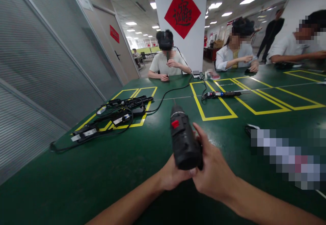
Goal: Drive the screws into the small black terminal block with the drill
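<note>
Black drill [183, 140] held in both hands above the green bench [142, 150], near its front edge. Nose points away from the wearer, with a thin bit at the tip. Red switch [175, 124] shows on top of the body, behind the grey collar.

Left hand [173, 176]: closed on the drill's rear end from below and left; fingers mostly hidden by the body.

Right hand [214, 174]: wrapped on the drill's right side, one finger lying forward along the casing. Both hands grip; neither is spread.

Bench, left: a tangle of black cables [114, 116] with adapters, lying across a yellow tape box [150, 97], well apart from the drill.

Bench, middle far: second tool [221, 94] lies on its side across another tape box, with a cord running from it.

Bench, right: a blurred patch, contents unreadable.

Far side: three seated people in light shirts, their hands on or near the bench. One more person stands in the back. White pillar [196, 48] carries a red diamond sign [182, 11].
</note>
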Action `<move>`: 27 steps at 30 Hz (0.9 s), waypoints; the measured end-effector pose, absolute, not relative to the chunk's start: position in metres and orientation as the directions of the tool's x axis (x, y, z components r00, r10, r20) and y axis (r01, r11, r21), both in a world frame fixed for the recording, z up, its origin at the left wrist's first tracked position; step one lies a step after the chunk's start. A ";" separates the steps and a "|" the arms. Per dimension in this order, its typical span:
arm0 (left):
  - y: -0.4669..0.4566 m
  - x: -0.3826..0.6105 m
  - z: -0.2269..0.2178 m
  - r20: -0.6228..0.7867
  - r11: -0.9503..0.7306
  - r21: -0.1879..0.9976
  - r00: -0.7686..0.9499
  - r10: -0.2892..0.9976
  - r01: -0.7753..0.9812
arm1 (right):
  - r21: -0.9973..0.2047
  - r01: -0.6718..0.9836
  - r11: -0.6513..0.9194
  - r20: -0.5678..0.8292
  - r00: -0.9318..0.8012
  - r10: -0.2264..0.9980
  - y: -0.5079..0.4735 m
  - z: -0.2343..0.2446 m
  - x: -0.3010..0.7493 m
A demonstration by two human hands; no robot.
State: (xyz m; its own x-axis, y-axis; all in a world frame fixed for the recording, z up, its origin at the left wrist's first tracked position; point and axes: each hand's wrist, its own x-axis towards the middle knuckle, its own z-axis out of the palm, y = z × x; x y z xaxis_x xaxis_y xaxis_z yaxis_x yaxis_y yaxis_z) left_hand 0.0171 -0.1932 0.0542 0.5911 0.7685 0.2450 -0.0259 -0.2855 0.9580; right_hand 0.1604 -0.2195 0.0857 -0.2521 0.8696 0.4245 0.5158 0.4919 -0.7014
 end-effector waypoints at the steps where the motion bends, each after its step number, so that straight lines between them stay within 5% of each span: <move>1: -0.197 0.010 0.058 0.236 -0.268 0.963 0.536 0.810 -0.018 | -0.663 0.535 0.524 0.423 -0.311 0.851 -0.222 0.091 0.153; 5: -0.199 -0.018 0.070 0.273 -0.296 0.954 0.267 0.924 0.050 | -0.560 0.406 0.722 0.491 -0.540 0.684 -0.216 0.094 0.139; 7: -0.192 -0.027 0.075 0.321 -0.324 0.946 0.136 0.937 0.005 | -0.483 0.327 0.813 0.629 -0.516 0.581 -0.193 0.085 0.144; 9: -0.183 -0.033 0.080 0.396 -0.387 0.911 0.035 0.918 -0.144 | -0.467 0.381 0.798 0.718 -0.363 0.594 -0.157 0.071 0.152; 13: -0.167 -0.042 0.090 0.403 -0.394 0.852 -0.049 0.914 -0.344 | -0.553 0.479 0.682 0.673 -0.226 0.704 -0.081 0.035 0.161; 20: -0.168 -0.045 0.091 0.204 -0.122 0.893 0.148 0.968 -0.434 | -0.613 0.492 0.619 0.537 -0.316 0.783 -0.043 -0.008 0.154; 27: -0.169 -0.041 0.072 0.139 0.025 0.937 0.438 0.888 -0.348 | -0.641 0.570 0.514 0.489 -0.213 0.846 -0.034 -0.011 0.186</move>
State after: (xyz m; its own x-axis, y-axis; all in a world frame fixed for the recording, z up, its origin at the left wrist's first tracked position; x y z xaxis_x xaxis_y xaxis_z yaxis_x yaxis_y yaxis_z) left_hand -0.0414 -0.1689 0.0719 0.4377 0.8884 0.1387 -0.3483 0.0253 0.9370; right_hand 0.1855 -0.0343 -0.0111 -0.2129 0.8460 0.4889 0.5704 0.5139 -0.6408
